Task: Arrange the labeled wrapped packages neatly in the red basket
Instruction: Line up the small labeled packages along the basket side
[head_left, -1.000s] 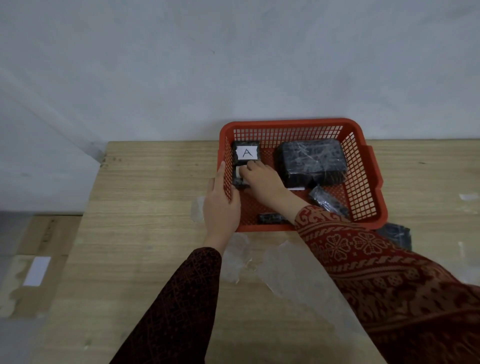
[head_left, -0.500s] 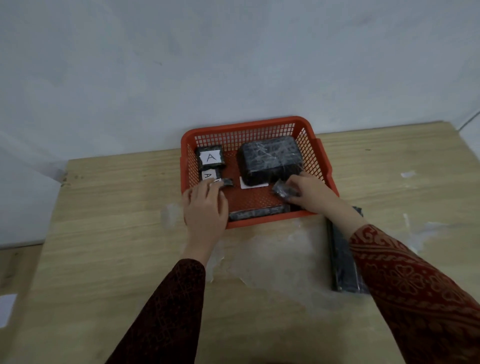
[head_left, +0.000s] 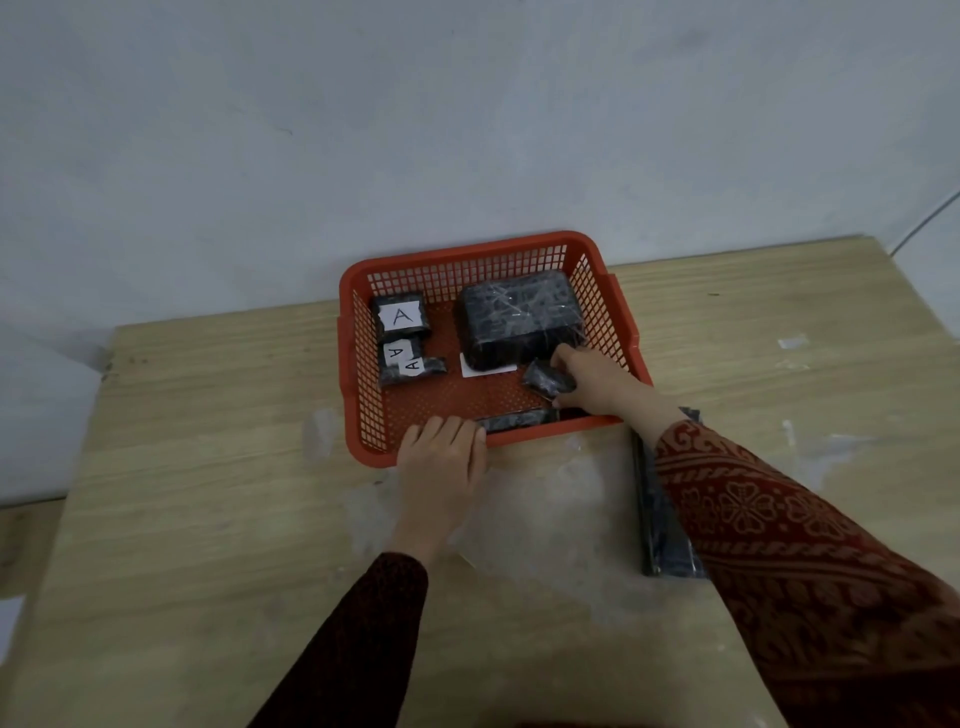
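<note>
A red basket (head_left: 470, 253) stands on the wooden table against the wall. Along its left side lie three small black wrapped packages with white "A" labels: one at the back (head_left: 400, 315), two in front of it (head_left: 397, 353) (head_left: 415, 368). A large black wrapped package (head_left: 519, 318) fills the back right, with a white label (head_left: 485, 366) at its front edge. My right hand (head_left: 592, 382) grips a small black package (head_left: 548, 380) inside the basket's right front. My left hand (head_left: 441, 457) rests on the basket's front rim, fingers by a long thin black package (head_left: 519, 418).
Sheets of clear plastic wrap (head_left: 550, 499) lie on the table in front of the basket. A long black wrapped item (head_left: 660, 525) lies on the table partly under my right sleeve. The table's left edge (head_left: 67, 499) drops off to the floor.
My left hand has moved from inside the basket's left side back to the front rim. My right hand stays on the small black package. The camera has shifted a little.
</note>
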